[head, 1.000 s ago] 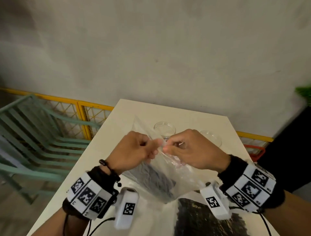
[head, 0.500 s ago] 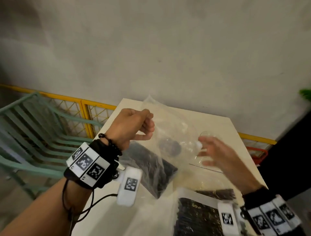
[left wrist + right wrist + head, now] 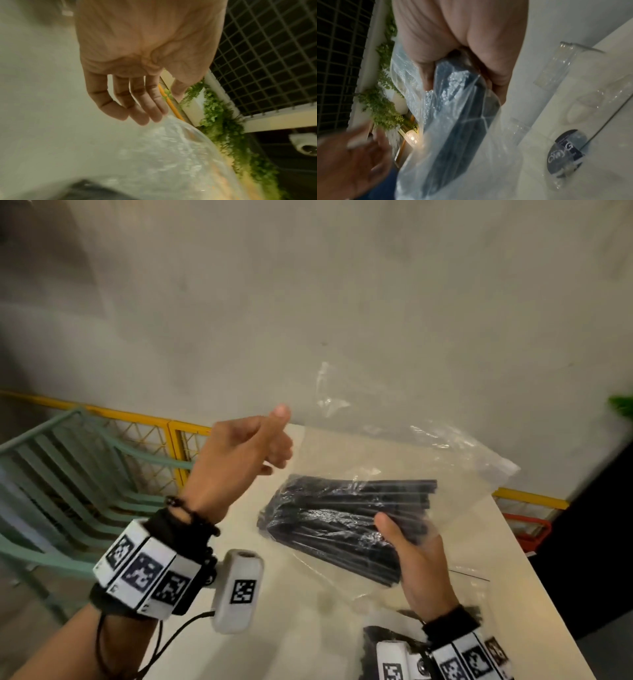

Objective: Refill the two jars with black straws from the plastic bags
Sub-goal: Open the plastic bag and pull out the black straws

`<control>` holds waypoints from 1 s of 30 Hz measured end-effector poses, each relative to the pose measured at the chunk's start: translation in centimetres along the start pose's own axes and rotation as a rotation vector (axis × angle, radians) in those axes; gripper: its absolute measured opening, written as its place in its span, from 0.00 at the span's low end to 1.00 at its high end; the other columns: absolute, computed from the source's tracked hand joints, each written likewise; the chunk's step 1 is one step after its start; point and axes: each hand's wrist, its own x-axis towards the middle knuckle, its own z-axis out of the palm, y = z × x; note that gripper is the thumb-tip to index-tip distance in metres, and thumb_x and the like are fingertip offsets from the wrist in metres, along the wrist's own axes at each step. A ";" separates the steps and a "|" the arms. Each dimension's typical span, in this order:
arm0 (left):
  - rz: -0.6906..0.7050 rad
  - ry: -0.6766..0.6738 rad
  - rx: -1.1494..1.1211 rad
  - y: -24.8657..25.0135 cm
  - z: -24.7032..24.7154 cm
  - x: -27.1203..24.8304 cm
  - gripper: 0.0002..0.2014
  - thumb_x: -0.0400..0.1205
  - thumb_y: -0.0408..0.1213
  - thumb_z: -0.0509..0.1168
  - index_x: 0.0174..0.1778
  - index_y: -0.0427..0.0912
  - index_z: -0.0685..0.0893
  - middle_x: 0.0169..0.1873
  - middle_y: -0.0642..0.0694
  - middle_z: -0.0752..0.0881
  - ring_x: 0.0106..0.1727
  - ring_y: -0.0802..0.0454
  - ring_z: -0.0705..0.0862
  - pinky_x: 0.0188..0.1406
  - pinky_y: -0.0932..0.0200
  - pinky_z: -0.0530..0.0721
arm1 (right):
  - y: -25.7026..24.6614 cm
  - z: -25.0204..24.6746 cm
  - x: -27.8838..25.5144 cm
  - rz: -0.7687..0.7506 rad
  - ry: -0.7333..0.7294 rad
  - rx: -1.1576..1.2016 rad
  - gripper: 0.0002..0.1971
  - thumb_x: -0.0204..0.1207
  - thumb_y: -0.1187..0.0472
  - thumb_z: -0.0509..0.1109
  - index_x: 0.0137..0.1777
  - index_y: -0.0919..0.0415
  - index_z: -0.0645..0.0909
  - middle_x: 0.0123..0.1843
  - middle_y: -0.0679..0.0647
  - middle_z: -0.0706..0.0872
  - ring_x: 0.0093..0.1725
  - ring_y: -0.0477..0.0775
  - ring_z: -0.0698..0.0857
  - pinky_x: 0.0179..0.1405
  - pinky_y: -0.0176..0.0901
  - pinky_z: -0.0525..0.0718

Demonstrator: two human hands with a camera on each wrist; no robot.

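My right hand (image 3: 411, 546) grips a clear plastic bag (image 3: 455, 460) round its bundle of black straws (image 3: 342, 515), thumb on top, holding it level above the white table (image 3: 308, 628). The right wrist view shows the palm closed on the bundle (image 3: 462, 108) through the plastic. My left hand (image 3: 270, 446) hovers left of the bag with relaxed fingers (image 3: 145, 108) holding nothing, next to the bag's edge (image 3: 171, 142). Two clear jars (image 3: 556, 65) (image 3: 517, 129) stand on the table beyond the bag; the head view hides them. A second bag of straws (image 3: 376, 645) lies near my right wrist.
A single black straw (image 3: 469, 575) lies on the table by my right hand. A green slatted chair (image 3: 68, 474) and a yellow railing (image 3: 137, 419) stand left of the table. A grey wall (image 3: 342, 302) rises behind. A red object (image 3: 527, 529) sits past the right edge.
Both hands pinched the bag's top a second ago. The left hand has let go and risen; the right hand now grips the straw bundle and has turned the bag level.
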 end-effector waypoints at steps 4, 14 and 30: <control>-0.060 0.048 0.139 -4.2 -1.9 -0.3 0.31 0.72 0.67 0.70 0.41 0.35 0.86 0.38 0.43 0.91 0.40 0.55 0.85 0.45 0.53 0.81 | 0.0 -1.3 0.6 0.009 -0.041 0.059 0.25 0.64 0.44 0.83 0.59 0.55 0.88 0.58 0.59 0.93 0.63 0.62 0.89 0.68 0.64 0.83; -0.349 -0.836 0.418 -3.6 1.5 -3.8 0.25 0.60 0.66 0.80 0.52 0.75 0.83 0.62 0.59 0.88 0.63 0.59 0.86 0.75 0.53 0.77 | -2.5 -1.1 0.8 -0.039 -0.436 -0.310 0.20 0.72 0.58 0.81 0.62 0.56 0.84 0.57 0.51 0.93 0.58 0.49 0.91 0.60 0.39 0.86; -0.575 -0.596 -0.368 -8.0 5.1 -5.8 0.11 0.59 0.27 0.87 0.31 0.34 0.92 0.33 0.39 0.92 0.33 0.53 0.91 0.38 0.64 0.87 | -1.4 1.6 -2.2 -0.090 -0.005 -0.337 0.18 0.74 0.43 0.66 0.41 0.56 0.91 0.27 0.46 0.88 0.24 0.44 0.77 0.26 0.38 0.76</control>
